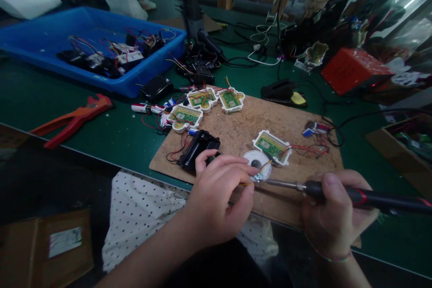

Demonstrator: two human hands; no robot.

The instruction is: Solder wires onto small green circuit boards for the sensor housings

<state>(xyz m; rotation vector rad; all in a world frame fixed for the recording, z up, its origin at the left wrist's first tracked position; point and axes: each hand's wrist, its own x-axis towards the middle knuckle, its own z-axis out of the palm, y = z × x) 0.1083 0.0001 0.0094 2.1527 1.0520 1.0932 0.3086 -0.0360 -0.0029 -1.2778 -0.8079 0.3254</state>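
My right hand (340,207) grips the black handle of a soldering iron (364,199). Its metal shaft points left, and the tip meets a small pale-blue part with thin wires (258,177). Thumb and fingers of my left hand (222,189) pinch that part; its exact kind is too small to make out. Just behind it lies a white solder spool (259,160), partly covered by the fingers. A black plastic housing (199,147) rests beside my left fingertips. Beyond the spool is a white-framed green circuit board (272,146) with red wires.
Under the work lies a brown board (249,119), with several more white-framed circuit boards (185,117) at its back left. Orange-red pliers (76,119) lie left. A blue tray (135,78) holds wired parts. To the right are a red box (356,74) and a cardboard box (401,153).
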